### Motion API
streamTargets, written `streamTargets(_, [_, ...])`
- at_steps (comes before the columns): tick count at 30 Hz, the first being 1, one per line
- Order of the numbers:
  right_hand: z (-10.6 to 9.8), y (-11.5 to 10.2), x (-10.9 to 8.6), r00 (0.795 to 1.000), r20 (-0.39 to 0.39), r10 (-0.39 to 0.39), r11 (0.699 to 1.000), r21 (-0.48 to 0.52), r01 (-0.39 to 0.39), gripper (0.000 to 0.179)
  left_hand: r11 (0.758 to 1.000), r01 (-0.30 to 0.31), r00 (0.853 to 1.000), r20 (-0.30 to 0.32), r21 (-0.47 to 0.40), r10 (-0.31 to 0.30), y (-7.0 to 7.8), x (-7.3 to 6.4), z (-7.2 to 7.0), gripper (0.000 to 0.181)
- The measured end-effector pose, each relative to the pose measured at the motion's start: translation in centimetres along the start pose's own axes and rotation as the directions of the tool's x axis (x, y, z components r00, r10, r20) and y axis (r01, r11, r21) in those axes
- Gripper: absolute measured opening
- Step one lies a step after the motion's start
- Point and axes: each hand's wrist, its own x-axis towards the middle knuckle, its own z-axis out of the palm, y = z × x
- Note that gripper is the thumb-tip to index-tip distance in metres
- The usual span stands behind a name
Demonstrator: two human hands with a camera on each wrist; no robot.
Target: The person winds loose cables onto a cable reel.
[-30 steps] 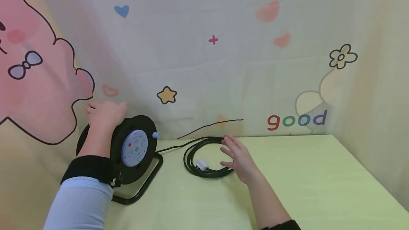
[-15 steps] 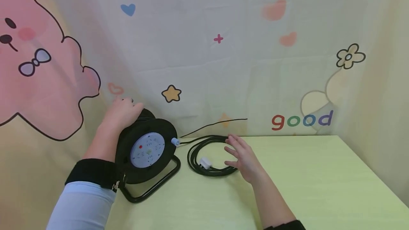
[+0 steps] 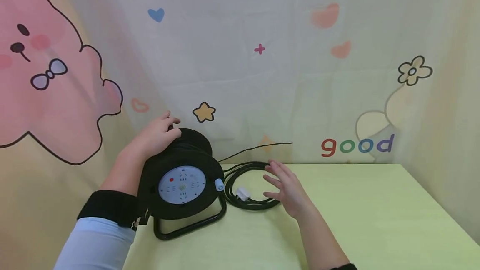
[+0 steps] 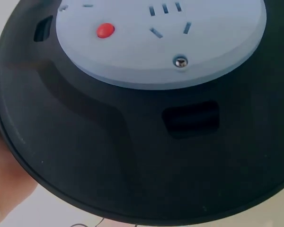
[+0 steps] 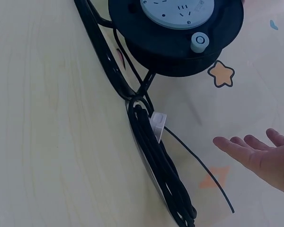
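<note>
A black cable reel [image 3: 198,208] with a round light-blue socket panel [image 3: 182,184] stands on its tubular frame at the left of the table. My left hand [image 3: 153,136] holds it at the top, with the end of a dark handle showing between thumb and fingers. In the left wrist view the reel's flange [image 4: 85,146] hides most of that hand. Beside the reel lies a coiled black cable [image 3: 251,207] with a white plug [image 3: 243,194] on it. My right hand [image 3: 288,188] hovers near the coil's right side, fingers spread, apart from it in the right wrist view.
The pale green table [image 3: 356,203] runs to the right. Behind it hangs a printed cloth [image 3: 240,82] with a star, hearts and lettering. A white winding knob [image 3: 219,185] sticks out from the reel, close to the coil.
The reel has turned its socket panel more toward me and shifted right, next to the coil. My left hand has moved right with it. My right hand stays nearly still.
</note>
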Motion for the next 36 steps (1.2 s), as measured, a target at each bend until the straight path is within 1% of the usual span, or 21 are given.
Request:
streamTargets(4, [0.0, -0.1, 0.1, 1.0, 0.006, 0.0, 1.0, 0.008, 0.0, 0.063, 0.999, -0.042, 0.999, 0.007, -0.023, 0.042, -0.2, -0.1, 0.1, 0.051])
streamTargets(6, [0.1, -0.1, 0.1, 1.0, 0.012, 0.002, 1.0, 0.01, -0.002, 0.063, 0.997, -0.061, 0.998, 0.006, -0.048, 0.062, -0.3, -0.2, 0.0, 0.05])
streamTargets(8, [0.1, -0.1, 0.1, 1.0, 0.017, 0.001, 1.0, 0.013, -0.001, 0.062, 0.992, -0.084, 0.996, 0.006, -0.092, 0.085, -0.5, -0.4, 0.0, 0.05])
streamTargets(11, [0.2, -0.1, 0.1, 1.0, 0.017, -0.009, 1.0, 0.013, 0.009, 0.061, 0.98, -0.128, 0.992, -0.005, -0.153, 0.129, -0.6, -0.6, -0.2, 0.049])
streamTargets(14, [0.4, -0.2, 0.0, 1.0, 0.018, -0.017, 1.0, 0.011, 0.016, 0.061, 0.969, -0.165, 0.986, -0.012, -0.184, 0.166, -0.8, -0.7, -0.2, 0.049])
streamTargets(17, [0.4, -0.3, -0.1, 0.999, 0.032, -0.003, 1.0, 0.015, 0.003, 0.06, 0.962, -0.187, 0.982, -0.022, -0.201, 0.186, -1.0, -0.7, -0.1, 0.048])
streamTargets(20, [0.3, -0.3, -0.2, 0.999, 0.04, 0.01, 1.0, 0.017, -0.01, 0.058, 0.948, -0.206, 0.978, -0.032, -0.243, 0.205, -1.1, -0.6, 0.0, 0.046])
streamTargets(22, [0.3, -0.5, -0.2, 0.999, 0.035, 0.0, 1.0, 0.019, -0.001, 0.058, 0.934, -0.222, 0.975, -0.041, -0.278, 0.22, -1.1, -0.4, -0.1, 0.045])
streamTargets(24, [0.3, -0.7, -0.2, 0.999, 0.032, -0.016, 1.0, 0.018, 0.015, 0.059, 0.926, -0.232, 0.972, -0.044, -0.298, 0.229, -1.0, -0.3, -0.3, 0.045])
streamTargets(27, [0.3, -0.9, -0.1, 0.999, 0.039, -0.034, 0.999, 0.021, 0.033, 0.061, 0.929, -0.22, 0.975, -0.025, -0.297, 0.223, -0.7, -0.2, -0.8, 0.046])
streamTargets(30, [0.3, -0.8, -0.1, 0.999, 0.045, -0.015, 1.0, 0.004, 0.015, 0.061, 0.945, -0.172, 0.983, 0.021, -0.28, 0.185, -0.4, -0.2, -1.0, 0.048])
streamTargets(33, [0.3, -0.8, 0.0, 0.999, 0.046, 0.006, 0.999, -0.038, -0.005, 0.06, 0.963, -0.103, 0.99, 0.067, -0.248, 0.123, 0.1, -0.4, -1.2, 0.05])
streamTargets(36, [0.5, -1.3, 0.3, 0.999, 0.054, 0.0, 0.997, -0.08, 0.004, 0.062, 0.978, -0.028, 0.996, 0.079, -0.206, 0.045, 0.7, -0.6, -1.4, 0.051])
